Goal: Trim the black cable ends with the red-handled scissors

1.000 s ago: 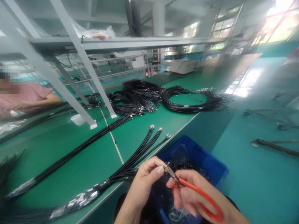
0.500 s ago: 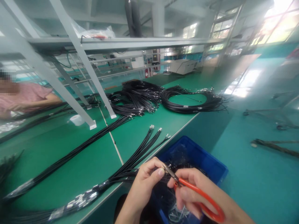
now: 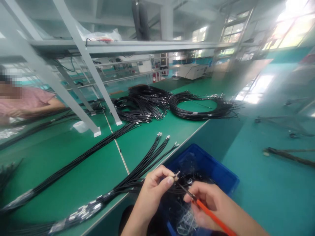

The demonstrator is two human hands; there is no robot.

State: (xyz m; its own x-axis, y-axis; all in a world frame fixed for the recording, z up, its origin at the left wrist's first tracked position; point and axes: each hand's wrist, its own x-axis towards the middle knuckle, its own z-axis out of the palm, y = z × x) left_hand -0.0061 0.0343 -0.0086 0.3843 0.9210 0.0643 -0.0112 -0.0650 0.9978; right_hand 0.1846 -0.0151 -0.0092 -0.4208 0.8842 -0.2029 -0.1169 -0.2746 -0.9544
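Note:
My left hand pinches the metal-tipped end of a black cable between thumb and forefinger, above a blue bin. In my right hand is a pair of pliers with orange-red handles. Their dark narrow jaws point up and left, just below the cable tip and apart from it. Left of my hands a bundle of black cables, partly wrapped in clear plastic, lies along the edge of the green table, its silver-tipped ends fanned out.
The blue bin below my hands holds dark pieces and clear plastic scraps. Coiled black cables lie farther back. Another long bundle crosses the table beside grey shelf posts. A person in pink sits at the left.
My right hand and the pliers have pulled back slightly right and down from the cable tip. The pliers have turned, and the metal tip now shows beyond my left fingers.

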